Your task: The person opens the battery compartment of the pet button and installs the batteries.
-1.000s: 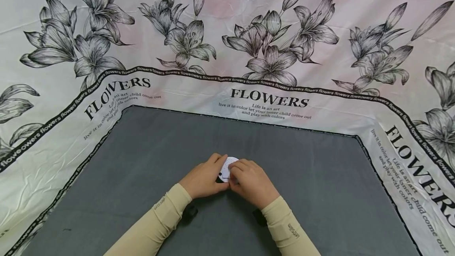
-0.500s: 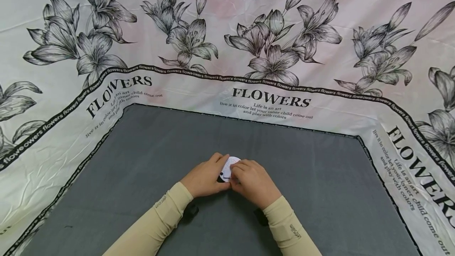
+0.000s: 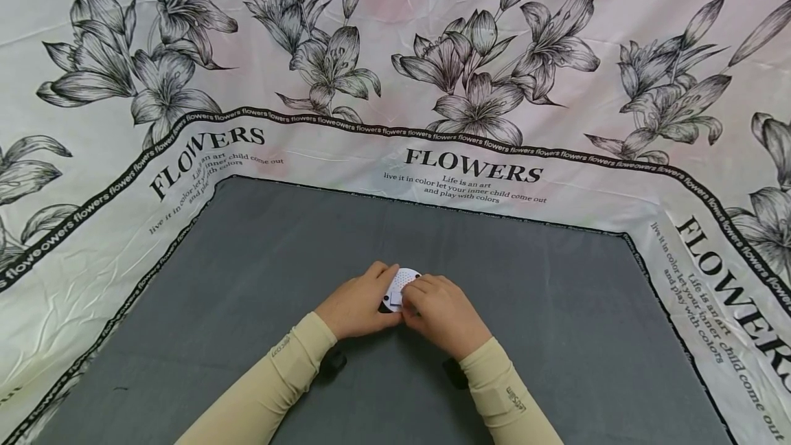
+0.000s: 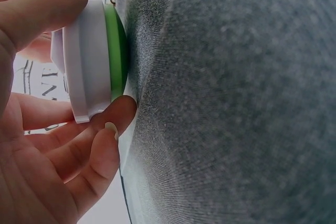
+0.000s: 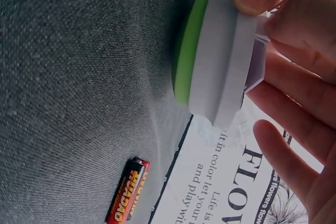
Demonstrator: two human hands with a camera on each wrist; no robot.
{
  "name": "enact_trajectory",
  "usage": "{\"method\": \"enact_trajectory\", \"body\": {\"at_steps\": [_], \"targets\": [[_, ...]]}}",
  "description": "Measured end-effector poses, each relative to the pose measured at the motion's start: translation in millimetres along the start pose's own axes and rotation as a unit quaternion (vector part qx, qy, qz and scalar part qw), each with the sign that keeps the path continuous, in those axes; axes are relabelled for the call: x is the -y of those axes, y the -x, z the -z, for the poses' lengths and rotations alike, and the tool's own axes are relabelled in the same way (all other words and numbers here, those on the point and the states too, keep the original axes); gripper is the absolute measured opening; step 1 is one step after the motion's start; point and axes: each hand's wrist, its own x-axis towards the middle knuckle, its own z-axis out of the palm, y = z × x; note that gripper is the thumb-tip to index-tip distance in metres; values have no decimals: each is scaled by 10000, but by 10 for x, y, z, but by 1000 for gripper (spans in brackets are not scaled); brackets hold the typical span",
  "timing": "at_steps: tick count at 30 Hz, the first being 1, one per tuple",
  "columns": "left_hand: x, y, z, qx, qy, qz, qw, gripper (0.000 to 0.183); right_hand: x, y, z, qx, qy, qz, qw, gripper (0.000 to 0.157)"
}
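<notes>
A round white device (image 3: pixel 404 279) with a perforated face lies low over the grey cloth, its green underside (image 5: pixel 187 56) facing down. My left hand (image 3: pixel 358 306) grips its rim, with the thumb at the near edge and fingertips at the far side. From the right, my right hand (image 3: pixel 446 313) has its thumb at the rim and a finger at a small flap-like cover (image 5: pixel 255 66) that stands out slantwise from the upper face. In the head view, the curled right fingers hide part of that face.
A red, black and gold battery (image 5: pixel 128 190) lies on the grey cloth (image 3: pixel 247 259), with another partly showing beside it. A white cloth border (image 3: pixel 327 150) printed with flowers and lettering surrounds the grey area.
Both hands stay about the device. My right fingers have shifted slightly, and a dark dot at its upper right edge now shows. The head view has moved a little.
</notes>
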Motion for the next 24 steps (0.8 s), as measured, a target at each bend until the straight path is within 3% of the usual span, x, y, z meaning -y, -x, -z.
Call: {"method": "enact_trajectory", "body": {"at_steps": [12, 24], "targets": [[1, 1, 2, -12, 16, 18, 10000, 87, -43, 34, -42, 67, -436, -136, 9989, 22], [-9, 10, 12, -82, -3, -39, 10000, 86, -37, 13, -11, 117, -138, -152, 9997, 22]]}}
